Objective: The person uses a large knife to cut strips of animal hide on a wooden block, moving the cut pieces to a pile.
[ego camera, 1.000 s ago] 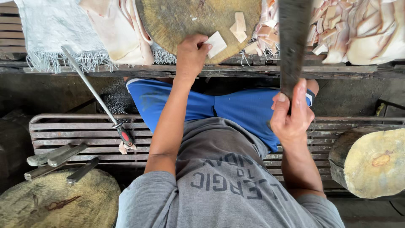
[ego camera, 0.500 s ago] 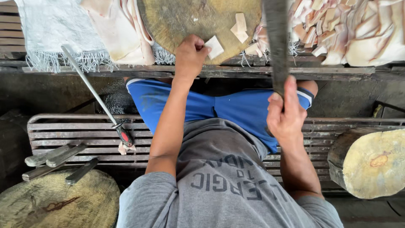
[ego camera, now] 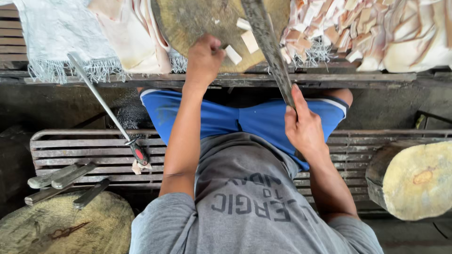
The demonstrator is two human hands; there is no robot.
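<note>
My left hand (ego camera: 203,59) rests on a round wooden chopping block (ego camera: 188,19), fingers curled down against a small pale piece (ego camera: 232,54). My right hand (ego camera: 303,126) grips the handle of a long dark cleaver (ego camera: 266,42). Its blade slants up and to the left over the block, just right of the cut pale pieces (ego camera: 249,41). What lies under my left fingers is hidden.
A heap of pale cut strips (ego camera: 381,33) lies to the right of the block, a white fringed cloth (ego camera: 56,33) to the left. A sharpening steel (ego camera: 106,108) leans over a slatted bench (ego camera: 89,153) holding several knives (ego camera: 61,178). Wooden stumps stand bottom left (ego camera: 56,230) and right (ego camera: 419,181).
My right hand has shifted left and the cleaver has swung from upright at the right to slanting over the block. My left hand has stayed on the block.
</note>
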